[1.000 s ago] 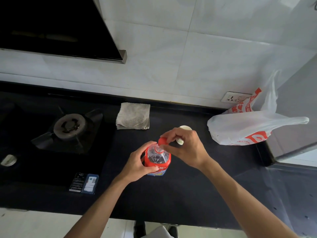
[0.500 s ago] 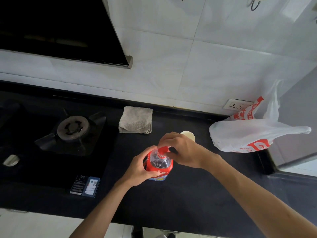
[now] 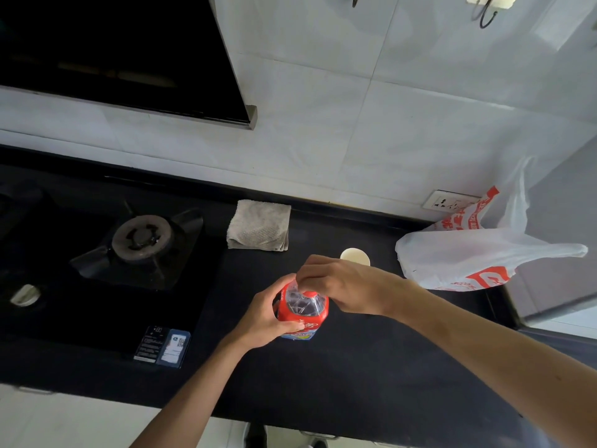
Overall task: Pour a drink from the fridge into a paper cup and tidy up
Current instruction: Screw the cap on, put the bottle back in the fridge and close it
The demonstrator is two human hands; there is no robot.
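Midway | left hand (image 3: 266, 318) grips bottle (image 3: 305, 310) on tabletop (image 3: 355, 373) | right hand (image 3: 342, 286) pinches cap (image 3: 310, 293) | cup (image 3: 354, 255) fill unclear, tidying left.

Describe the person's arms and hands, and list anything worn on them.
Both arms are bare as far up as the view shows, with no sleeves in sight. The left hand and right hand have no gloves. No watch, bracelet or ring is visible on the wrists or fingers from this head view.
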